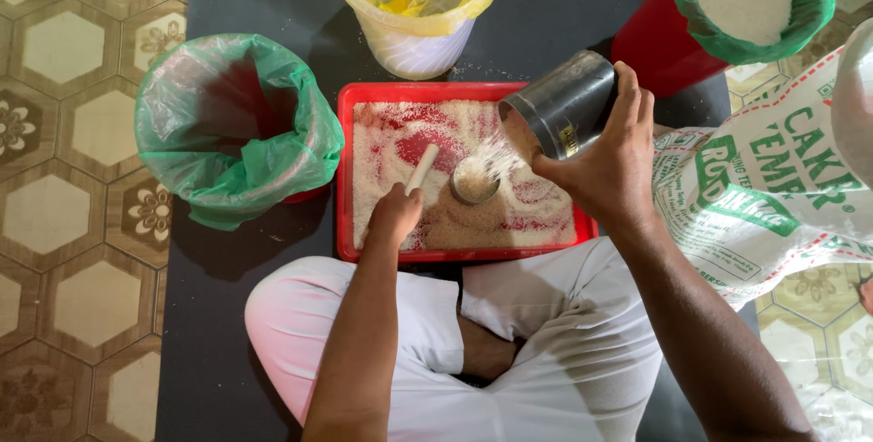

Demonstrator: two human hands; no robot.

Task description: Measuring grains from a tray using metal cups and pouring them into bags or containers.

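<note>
Rice already covers most of the red tray (344,178). Left hand (394,215), near its front edge, grips a white stick (422,167). Right hand (607,167) clasps a tilted dark can (562,104), pouring grain into a small cup (474,179) at tray centre, nearly full. Beyond, at the mat's far edge, a yellow-lined bucket (414,5).

A dark mat (546,33) is spread over the patterned tile floor (64,251). On the mat are set a red tray (344,178), a green-lined bin (232,124), a yellow-lined bucket (414,15) and a red bin (659,46). A printed sack (764,205) is laid partly on the floor.
</note>
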